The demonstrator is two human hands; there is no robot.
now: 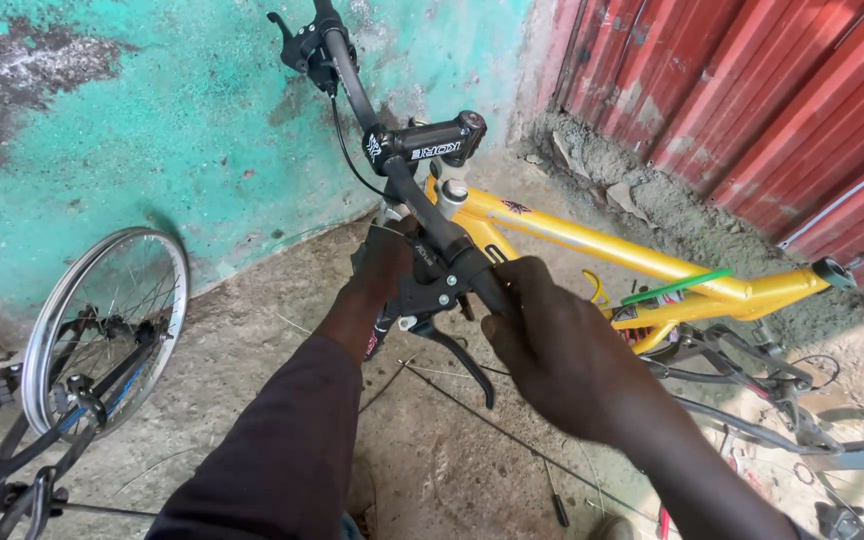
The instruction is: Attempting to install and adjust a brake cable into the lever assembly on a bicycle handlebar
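A yellow bicycle frame point(592, 245) stands before me with a black handlebar point(352, 85) and stem point(437, 145). My right hand point(552, 345) is closed around the near end of the handlebar. My left hand point(384, 265) reaches under the bar and grips the black brake lever clamp point(432, 290); its lever point(467, 365) hangs down toward me. A second brake lever point(297, 45) sits at the bar's far end. A green-handled tool point(677, 287) lies across the frame's top tube.
A loose spoked wheel point(102, 325) with black bicycle parts leans at the left against the turquoise wall point(152, 130). A red corrugated metal door point(752, 100) stands at the right. Cables and a small screwdriver point(552, 495) lie on the concrete ground.
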